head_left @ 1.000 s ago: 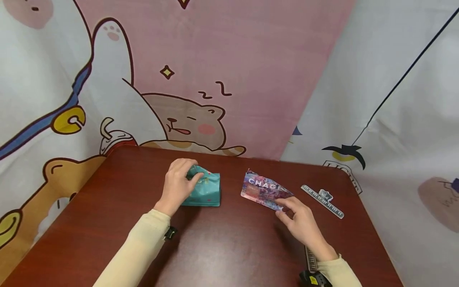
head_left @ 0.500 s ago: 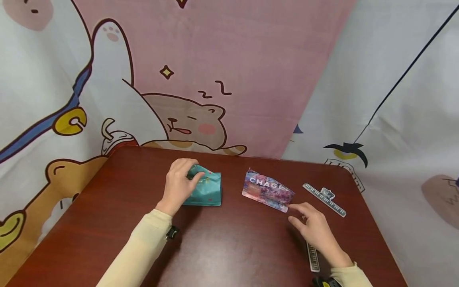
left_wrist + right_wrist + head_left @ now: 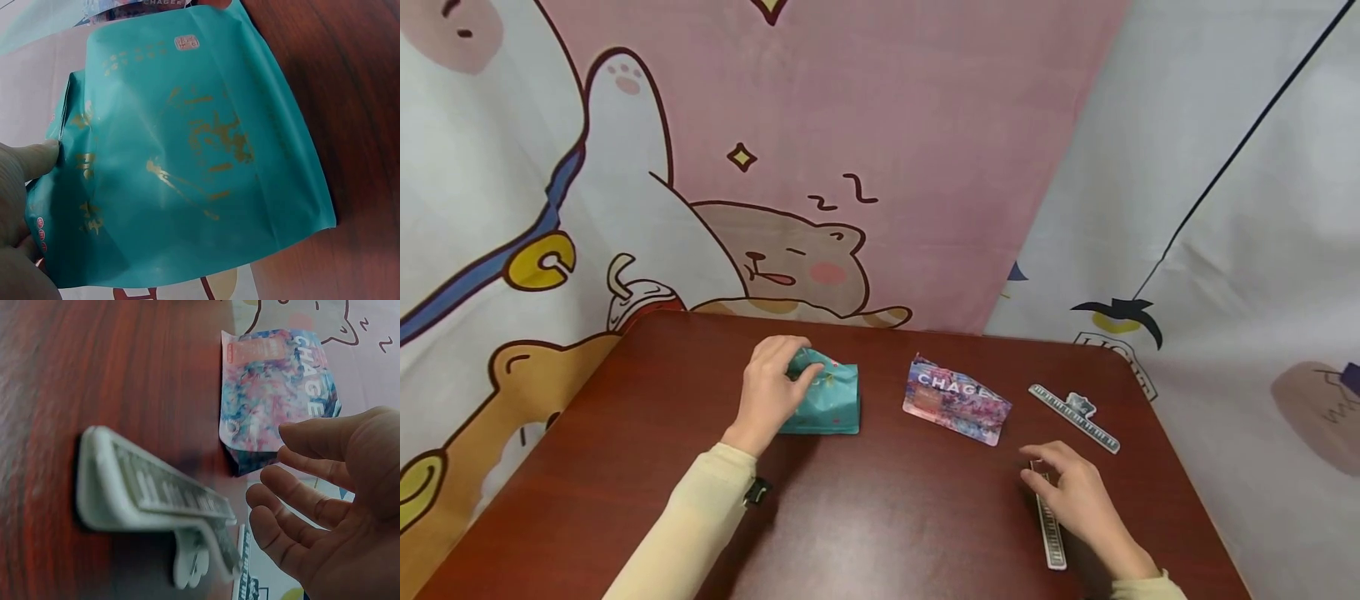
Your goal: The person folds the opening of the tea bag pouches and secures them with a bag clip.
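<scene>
I have the left hand [image 3: 769, 392] pinching the teal bag [image 3: 837, 406] near its folded top on the bench [image 3: 865, 517]. The right hand [image 3: 1081, 497] hangs at the near clip [image 3: 1051, 535], its fingers parted and holding nothing. The patterned bag [image 3: 955, 404] stands between the teal bag and the far clip [image 3: 1078, 417]. My worry: should the left fingers slacken, the fold could spring open; should the right ones close off-centre, that long, narrow clip might twist or skid away.
</scene>
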